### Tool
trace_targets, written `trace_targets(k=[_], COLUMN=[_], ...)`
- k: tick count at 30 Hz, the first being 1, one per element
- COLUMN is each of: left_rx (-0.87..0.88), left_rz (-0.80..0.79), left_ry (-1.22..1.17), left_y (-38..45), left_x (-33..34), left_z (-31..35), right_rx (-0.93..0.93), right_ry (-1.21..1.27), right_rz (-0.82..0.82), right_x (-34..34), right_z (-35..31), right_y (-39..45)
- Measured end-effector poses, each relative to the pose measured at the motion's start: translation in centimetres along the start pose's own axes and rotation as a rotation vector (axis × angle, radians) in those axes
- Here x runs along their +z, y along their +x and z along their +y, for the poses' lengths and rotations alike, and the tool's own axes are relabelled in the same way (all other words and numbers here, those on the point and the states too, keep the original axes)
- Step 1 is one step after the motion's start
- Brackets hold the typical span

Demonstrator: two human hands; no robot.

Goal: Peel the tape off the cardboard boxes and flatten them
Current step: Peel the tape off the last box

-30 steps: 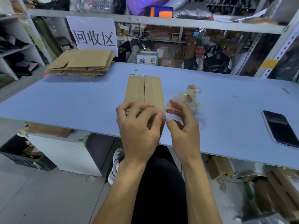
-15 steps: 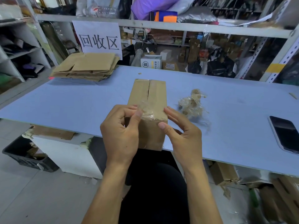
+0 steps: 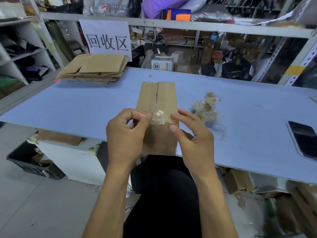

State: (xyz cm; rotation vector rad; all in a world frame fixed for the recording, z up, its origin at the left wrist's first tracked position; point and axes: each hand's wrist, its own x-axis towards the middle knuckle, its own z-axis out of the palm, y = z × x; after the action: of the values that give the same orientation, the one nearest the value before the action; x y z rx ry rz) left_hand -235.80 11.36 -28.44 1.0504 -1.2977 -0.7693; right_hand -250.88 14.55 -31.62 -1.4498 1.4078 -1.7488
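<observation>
Left hand (image 3: 127, 134) pinches a crinkled strip of clear tape (image 3: 158, 115) between thumb and forefinger, other fingers curled. Right hand (image 3: 190, 136) is curled round the near right corner of the cardboard box (image 3: 157, 100), thumb pressed on the near face, fingers on top, bracing it.

Change: a second ago both hands were bunched tight over the near end with no tape visible. Half a second ago the strip showed, and now a loose flap of it stands clear of the top edge. So the peel has started. Centre seam on top already reads as an open dark slit, so this near-edge strip looks like one of the last bits holding the box shut. Far-end tape: can't tell.

Box lies along the table (image 3: 85, 107), its near end overhanging the front edge above the lap. That overhang gives thumb access to the near face, but the box rests partly on the grip.

Room: ball of stripped tape (image 3: 205, 107) just right of the box, near the right hand. Phone (image 3: 303, 140) well apart near the right edge. Stack of flattened boxes (image 3: 96, 69) far left under the paper sign (image 3: 106, 38). Open table to the left of the box, enough to pull the strip sideways and press flat.
</observation>
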Motion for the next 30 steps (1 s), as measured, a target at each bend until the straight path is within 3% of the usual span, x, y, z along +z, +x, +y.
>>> trace_targets(k=[3, 6, 9, 14, 21, 30], left_rx=[-0.026, -0.025, 0.156, 0.354, 0.553, 0.717], left_rz=[-0.078, -0.337, -0.611, -0.846, -0.861, -0.87], left_ry=[-0.011, 0.075, 0.339, 0.424, 0.607, 0.77], left_y=[0.3, 1.3, 2.9, 4.3, 5.7, 6.5], left_x=[-0.9, -2.1, -2.2, -1.4, -1.7, -1.6], left_z=[0.2, 1.6, 3.7, 4.6, 3.0, 2.1], right_rx=[-0.067, -0.091, -0.128, -0.122, -0.067, -0.033], right_ry=[-0.006, -0.027, -0.055, -0.05, -0.102, 0.007], right_rz=[0.038, 0.028, 0.023, 0.025, -0.019, 0.001], right_x=[0.7, 0.7, 1.1, 1.2, 1.0, 0.8], right_z=[0.3, 0.4, 0.0, 0.4, 0.1, 0.2], right_y=[-0.1, -0.2, -0.2, -0.1, -0.3, -0.3])
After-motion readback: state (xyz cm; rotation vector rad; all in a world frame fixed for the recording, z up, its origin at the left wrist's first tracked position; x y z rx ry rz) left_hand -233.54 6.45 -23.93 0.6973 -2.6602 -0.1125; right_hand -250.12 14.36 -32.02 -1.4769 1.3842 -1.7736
